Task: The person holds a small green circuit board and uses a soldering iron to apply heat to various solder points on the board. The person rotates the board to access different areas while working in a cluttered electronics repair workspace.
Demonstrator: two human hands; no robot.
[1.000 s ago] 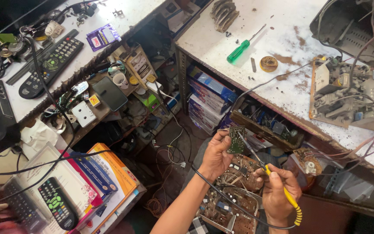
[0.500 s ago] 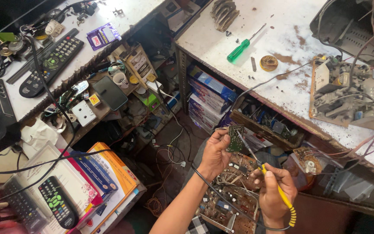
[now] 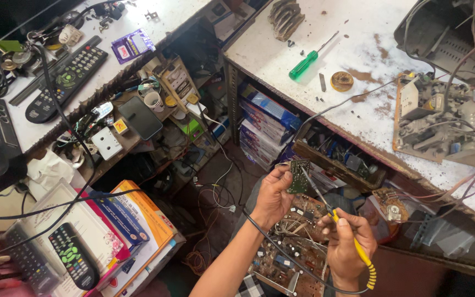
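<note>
My left hand (image 3: 273, 195) holds a small green circuit board (image 3: 298, 176) upright by its edge, above my lap. In my right hand (image 3: 343, 241) is a soldering iron (image 3: 353, 245) with a yellow handle; its thin metal tip reaches up to the small board's lower edge. A black cord runs from the iron across my left forearm. A larger brown circuit board (image 3: 290, 250) with many parts lies on my lap under both hands.
A white stained workbench (image 3: 369, 33) at right carries a green screwdriver (image 3: 305, 63), a solder spool (image 3: 341, 81) and an open chassis (image 3: 441, 118). The left bench holds a black remote (image 3: 67, 80). Books (image 3: 133, 225) and another remote (image 3: 72, 256) lie lower left.
My right hand has shifted slightly with the soldering iron, its tip staying at the small board. The left hand holds the board in nearly the same place.
</note>
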